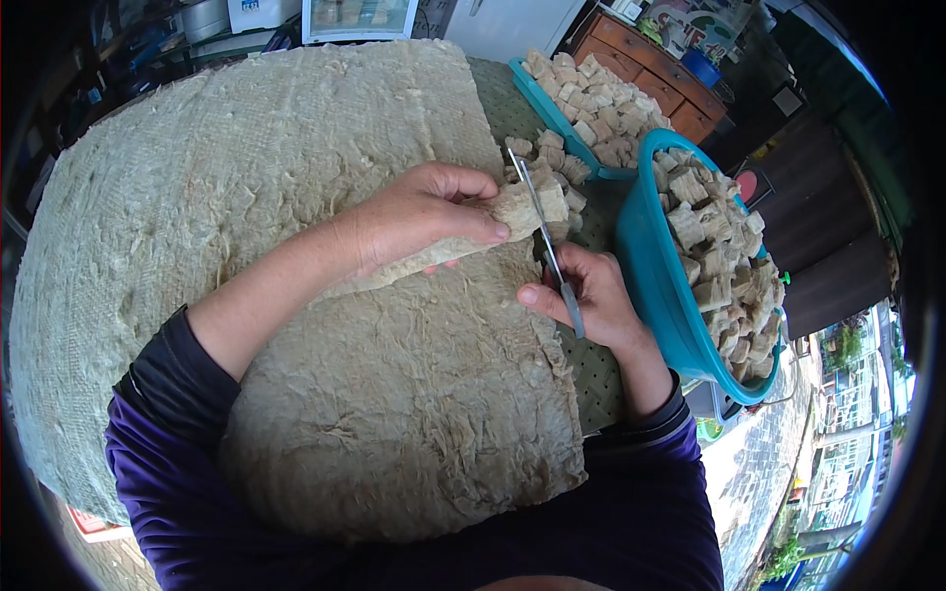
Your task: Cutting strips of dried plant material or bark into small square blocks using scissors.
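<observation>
A strip of mineral wool [414,260] lies in my left hand [421,210], which pinches it near its right end. Across that end stand the blades of a pair of scissors [543,218], with the strip between them. My right hand [595,292] grips the scissors by their grey handle, below and to the right of the strip. Under both hands spreads a large mineral wool mat [414,391], its right edge ragged. Several cut cubes [550,151] of the same wool are heaped just beyond the scissors' tips.
A teal basin [654,288] full of wool cubes stands close by my right hand. Behind it is a teal tray [543,111], also heaped with cubes. The patterned tabletop [599,380] shows beside the mat. A wooden drawer chest [650,74] stands at the back right.
</observation>
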`<state>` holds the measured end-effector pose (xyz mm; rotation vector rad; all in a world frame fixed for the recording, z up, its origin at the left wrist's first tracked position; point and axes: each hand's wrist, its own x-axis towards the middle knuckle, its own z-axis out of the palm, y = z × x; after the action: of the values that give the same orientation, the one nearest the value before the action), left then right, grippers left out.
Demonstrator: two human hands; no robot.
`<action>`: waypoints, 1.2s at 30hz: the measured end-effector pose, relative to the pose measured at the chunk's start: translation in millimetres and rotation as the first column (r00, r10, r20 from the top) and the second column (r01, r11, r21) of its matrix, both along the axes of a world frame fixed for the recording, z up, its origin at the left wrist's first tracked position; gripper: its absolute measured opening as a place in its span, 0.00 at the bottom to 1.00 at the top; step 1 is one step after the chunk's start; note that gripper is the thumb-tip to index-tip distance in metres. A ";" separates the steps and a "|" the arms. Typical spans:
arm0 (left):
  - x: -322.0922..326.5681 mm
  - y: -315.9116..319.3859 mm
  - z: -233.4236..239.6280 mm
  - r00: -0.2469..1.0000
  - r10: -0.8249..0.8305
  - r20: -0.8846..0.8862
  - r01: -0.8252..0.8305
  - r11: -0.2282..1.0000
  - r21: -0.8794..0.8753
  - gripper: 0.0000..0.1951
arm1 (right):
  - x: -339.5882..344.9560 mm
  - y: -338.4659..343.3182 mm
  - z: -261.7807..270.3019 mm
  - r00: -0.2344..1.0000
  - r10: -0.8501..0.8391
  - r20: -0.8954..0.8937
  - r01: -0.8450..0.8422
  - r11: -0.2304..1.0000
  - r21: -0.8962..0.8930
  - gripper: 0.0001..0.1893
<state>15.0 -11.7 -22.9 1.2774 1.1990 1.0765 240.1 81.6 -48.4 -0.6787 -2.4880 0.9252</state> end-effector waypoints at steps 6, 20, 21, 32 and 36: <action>1.7 -0.9 1.9 1.000 0.000 -0.019 0.000 1.000 0.001 0.11 | 0.7 2.0 -2.5 1.000 -0.010 0.013 0.010 0.999 0.046 0.24; 1.5 -0.1 0.1 0.997 -0.010 -0.083 0.012 1.000 0.022 0.13 | 1.2 0.5 -0.3 0.999 -0.039 0.029 0.034 0.990 0.137 0.26; 1.6 -0.1 0.2 0.996 -0.010 -0.084 0.012 1.000 0.022 0.13 | 1.0 0.5 -0.4 0.999 -0.037 0.034 0.033 0.991 0.132 0.26; 0.9 0.3 -1.9 0.994 -0.023 -0.106 0.029 0.998 0.048 0.12 | 2.4 1.8 -1.9 0.999 -0.044 0.021 0.040 0.986 0.159 0.27; 0.2 0.6 -3.1 0.995 -0.065 -0.077 0.067 0.997 0.024 0.12 | 5.1 3.0 1.8 0.998 -0.049 0.035 0.042 0.980 0.193 0.28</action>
<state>15.2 -11.1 -25.9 1.3800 1.1942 1.0064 245.2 84.6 -46.6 -0.6918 -2.5433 0.6496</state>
